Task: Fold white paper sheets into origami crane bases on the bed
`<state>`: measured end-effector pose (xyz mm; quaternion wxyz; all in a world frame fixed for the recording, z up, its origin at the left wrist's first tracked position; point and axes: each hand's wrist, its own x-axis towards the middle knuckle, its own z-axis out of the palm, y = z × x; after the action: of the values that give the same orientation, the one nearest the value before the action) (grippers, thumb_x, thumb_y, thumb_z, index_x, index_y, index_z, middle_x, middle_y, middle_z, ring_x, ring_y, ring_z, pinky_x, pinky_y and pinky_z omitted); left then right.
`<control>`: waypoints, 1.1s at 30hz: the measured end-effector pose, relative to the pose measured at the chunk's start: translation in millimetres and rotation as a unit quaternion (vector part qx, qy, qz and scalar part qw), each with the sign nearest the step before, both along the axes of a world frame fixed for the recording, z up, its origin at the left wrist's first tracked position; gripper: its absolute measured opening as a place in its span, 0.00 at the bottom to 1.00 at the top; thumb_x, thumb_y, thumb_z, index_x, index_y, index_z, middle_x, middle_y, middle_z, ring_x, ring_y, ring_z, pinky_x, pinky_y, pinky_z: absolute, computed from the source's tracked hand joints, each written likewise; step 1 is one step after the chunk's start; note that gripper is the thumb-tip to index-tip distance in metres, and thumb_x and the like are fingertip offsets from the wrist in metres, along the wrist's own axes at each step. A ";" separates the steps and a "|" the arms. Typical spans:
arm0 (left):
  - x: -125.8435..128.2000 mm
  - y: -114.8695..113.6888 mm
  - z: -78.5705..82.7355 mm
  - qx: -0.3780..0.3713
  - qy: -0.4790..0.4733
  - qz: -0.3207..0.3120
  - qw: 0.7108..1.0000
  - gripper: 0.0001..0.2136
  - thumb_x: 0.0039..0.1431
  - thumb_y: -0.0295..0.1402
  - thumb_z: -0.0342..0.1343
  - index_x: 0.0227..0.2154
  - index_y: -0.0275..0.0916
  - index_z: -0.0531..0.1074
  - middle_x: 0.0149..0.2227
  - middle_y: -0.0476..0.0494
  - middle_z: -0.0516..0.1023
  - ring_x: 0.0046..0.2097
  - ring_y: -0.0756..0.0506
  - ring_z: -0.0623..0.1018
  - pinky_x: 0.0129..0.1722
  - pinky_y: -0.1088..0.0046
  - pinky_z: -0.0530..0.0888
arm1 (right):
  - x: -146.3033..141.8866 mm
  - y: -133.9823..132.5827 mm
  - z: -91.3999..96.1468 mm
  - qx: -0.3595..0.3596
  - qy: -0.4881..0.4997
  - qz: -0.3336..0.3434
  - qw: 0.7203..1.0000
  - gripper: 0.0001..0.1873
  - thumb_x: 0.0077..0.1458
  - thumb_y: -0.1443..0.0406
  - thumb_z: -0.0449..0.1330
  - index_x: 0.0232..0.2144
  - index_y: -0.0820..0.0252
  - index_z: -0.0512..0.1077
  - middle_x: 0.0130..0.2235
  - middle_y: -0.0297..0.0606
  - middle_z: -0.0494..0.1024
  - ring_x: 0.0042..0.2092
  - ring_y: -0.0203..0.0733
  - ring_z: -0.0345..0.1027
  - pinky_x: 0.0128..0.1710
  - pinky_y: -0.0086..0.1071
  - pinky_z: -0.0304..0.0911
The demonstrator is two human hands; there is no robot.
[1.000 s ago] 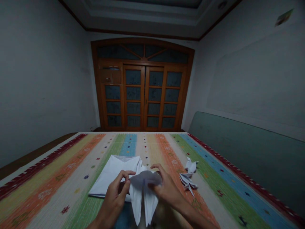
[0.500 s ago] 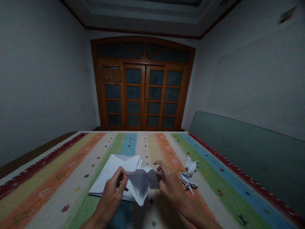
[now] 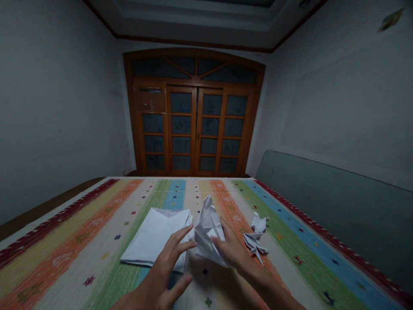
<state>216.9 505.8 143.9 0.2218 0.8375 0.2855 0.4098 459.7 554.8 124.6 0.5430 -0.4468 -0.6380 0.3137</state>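
My right hand (image 3: pixel 235 252) grips a folded piece of white paper (image 3: pixel 209 230) that stands up with its point away from me. My left hand (image 3: pixel 167 269) is beside it with fingers stretched out, its fingertips at the paper's left edge. Both hands hover over a striped, many-coloured mat (image 3: pixel 97 245). A stack of flat white sheets (image 3: pixel 156 234) lies on the mat just left of the hands.
Two small folded white paper figures (image 3: pixel 256 239) lie on the mat to the right of my right hand. A green padded panel (image 3: pixel 329 202) runs along the right wall. A wooden door with glass panes (image 3: pixel 193 129) stands at the far end.
The folded paper was held low between both hands with its point hanging down. It has been flipped upward in my right hand, and my left hand has let go and spread open.
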 end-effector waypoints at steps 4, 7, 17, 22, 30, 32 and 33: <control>-0.2 8.3 -9.3 0.064 0.037 0.037 0.997 0.29 0.61 0.27 0.60 0.64 0.52 0.66 0.70 0.37 0.62 0.69 0.31 0.63 0.66 0.43 0.64 | -3.8 -1.1 7.2 -0.020 0.020 0.097 0.995 0.18 0.48 0.67 0.66 0.43 0.55 0.77 0.40 0.39 0.83 0.43 0.52 0.77 0.46 0.45 0.73; -1.3 15.2 -16.3 0.054 0.038 0.044 0.997 0.26 0.63 0.28 0.59 0.62 0.53 0.66 0.66 0.38 0.68 0.66 0.33 0.69 0.63 0.47 0.69 | -9.9 -9.8 16.7 -0.040 0.009 0.138 0.990 0.14 0.50 0.63 0.67 0.41 0.54 0.78 0.38 0.39 0.83 0.41 0.51 0.76 0.43 0.43 0.73; 3.2 17.8 -8.2 0.048 -0.008 0.023 0.999 0.08 0.68 0.27 0.52 0.41 0.42 0.75 0.41 0.42 0.80 0.43 0.42 0.80 0.43 0.66 0.77 | -14.9 -13.1 -3.9 -0.109 0.036 0.219 0.969 0.24 0.45 0.70 0.63 0.47 0.55 0.72 0.39 0.34 0.80 0.40 0.44 0.73 0.43 0.36 0.69; 10.0 15.5 -4.7 0.001 -0.057 0.086 0.995 0.09 0.69 0.30 0.51 0.31 0.42 0.72 0.35 0.44 0.77 0.38 0.42 0.79 0.39 0.70 0.75 | -16.3 -11.7 -9.3 -0.077 0.016 0.203 0.976 0.29 0.41 0.71 0.60 0.49 0.57 0.70 0.46 0.38 0.79 0.49 0.49 0.72 0.51 0.40 0.65; 13.3 10.6 -14.6 -0.034 -0.063 0.123 0.990 0.10 0.70 0.35 0.49 0.34 0.43 0.73 0.35 0.44 0.77 0.38 0.41 0.78 0.40 0.69 0.74 | -24.5 -20.6 -9.7 -0.067 0.021 0.165 0.984 0.39 0.40 0.74 0.57 0.58 0.56 0.62 0.48 0.39 0.80 0.47 0.47 0.74 0.50 0.40 0.66; 13.4 12.5 -17.1 -0.040 -0.048 0.135 0.989 0.10 0.70 0.37 0.49 0.35 0.43 0.73 0.36 0.44 0.78 0.40 0.41 0.79 0.41 0.68 0.74 | -27.0 -21.7 -9.4 -0.069 0.024 0.153 0.985 0.36 0.44 0.72 0.58 0.58 0.56 0.61 0.47 0.40 0.80 0.44 0.46 0.75 0.48 0.40 0.68; 13.3 13.9 -18.7 -0.042 -0.041 0.144 0.988 0.09 0.70 0.37 0.50 0.36 0.44 0.73 0.37 0.44 0.78 0.40 0.41 0.79 0.41 0.67 0.74 | -28.0 -21.9 -9.0 -0.067 0.023 0.143 0.987 0.35 0.46 0.70 0.59 0.58 0.57 0.61 0.47 0.41 0.80 0.43 0.46 0.75 0.47 0.40 0.68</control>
<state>230.2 519.7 125.1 0.2070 0.7599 0.4111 0.4590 431.7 532.9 115.6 0.4757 -0.3795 -0.6601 0.4404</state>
